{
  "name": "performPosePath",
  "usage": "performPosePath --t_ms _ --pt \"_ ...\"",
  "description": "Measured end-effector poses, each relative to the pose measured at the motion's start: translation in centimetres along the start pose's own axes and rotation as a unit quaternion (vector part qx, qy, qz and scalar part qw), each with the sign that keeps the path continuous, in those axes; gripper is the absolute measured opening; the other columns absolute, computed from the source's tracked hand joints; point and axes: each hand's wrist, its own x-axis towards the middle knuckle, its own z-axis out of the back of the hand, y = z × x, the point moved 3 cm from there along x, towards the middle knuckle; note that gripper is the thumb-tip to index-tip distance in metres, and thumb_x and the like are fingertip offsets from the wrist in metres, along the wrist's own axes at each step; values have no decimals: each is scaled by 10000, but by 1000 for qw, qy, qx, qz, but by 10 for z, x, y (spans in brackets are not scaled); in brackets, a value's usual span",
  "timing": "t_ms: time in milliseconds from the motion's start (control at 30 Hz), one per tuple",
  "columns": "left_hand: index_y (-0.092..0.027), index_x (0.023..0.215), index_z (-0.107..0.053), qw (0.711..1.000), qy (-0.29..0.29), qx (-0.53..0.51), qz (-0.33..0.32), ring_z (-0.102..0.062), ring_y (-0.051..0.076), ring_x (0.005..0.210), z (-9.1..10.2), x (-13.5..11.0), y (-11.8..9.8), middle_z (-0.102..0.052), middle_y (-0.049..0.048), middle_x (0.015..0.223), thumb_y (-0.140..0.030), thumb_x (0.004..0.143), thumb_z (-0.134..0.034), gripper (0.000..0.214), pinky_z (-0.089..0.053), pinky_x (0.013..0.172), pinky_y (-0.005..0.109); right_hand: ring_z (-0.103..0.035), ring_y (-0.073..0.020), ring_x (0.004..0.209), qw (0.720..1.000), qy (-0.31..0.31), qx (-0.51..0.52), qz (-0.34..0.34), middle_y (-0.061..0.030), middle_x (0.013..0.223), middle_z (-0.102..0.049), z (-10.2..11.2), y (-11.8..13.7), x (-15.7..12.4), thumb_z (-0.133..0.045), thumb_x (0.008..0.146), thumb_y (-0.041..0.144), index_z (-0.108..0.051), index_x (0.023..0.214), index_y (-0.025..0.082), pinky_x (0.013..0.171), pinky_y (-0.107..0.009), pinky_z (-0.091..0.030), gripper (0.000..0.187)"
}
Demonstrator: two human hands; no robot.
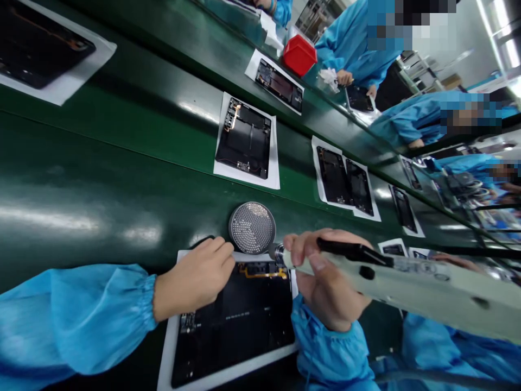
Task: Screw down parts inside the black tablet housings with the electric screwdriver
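Note:
A black open device panel lies on a white sheet in front of me on the green belt. My left hand rests on its upper left corner with fingers curled, pressing it down. My right hand is wrapped round a pale electric screwdriver, whose metal tip sits at the panel's top edge beside an orange flex cable. A round perforated screw tray lies just above the panel, next to the tip.
The green conveyor belt carries several more black panels on white sheets. A red box stands at the far side. People in blue coats work along the opposite edge at upper right.

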Motion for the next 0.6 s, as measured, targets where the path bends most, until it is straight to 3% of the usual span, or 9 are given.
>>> performPosePath --t_ms 200,433,600 --pt "-107 872 -623 1000 2 3 -9 -497 245 817 0 6 3 -566 106 903 9 841 -482 185 -510 718 382 -617 -172 664 998 50 -11 -42 20 740 -614 -1 -21 -30 -623 921 120 -633 1170 290 682 -418 -552 302" --pt "-83 944 -658 998 -32 29 -37 -529 242 813 -10 11 -2 -596 95 863 -45 946 -503 160 -489 692 370 -629 -170 687 996 61 -26 -63 24 753 -616 -4 -30 -34 -614 940 151 -602 1163 288 658 -368 -533 262" --pt "-107 890 -669 997 -34 40 -52 -519 230 800 -13 13 -3 -626 73 847 -114 968 -567 129 -454 685 361 -628 -167 699 995 66 -16 -70 30 757 -617 -3 -31 -37 -620 938 132 -597 1170 281 682 -373 -535 277"
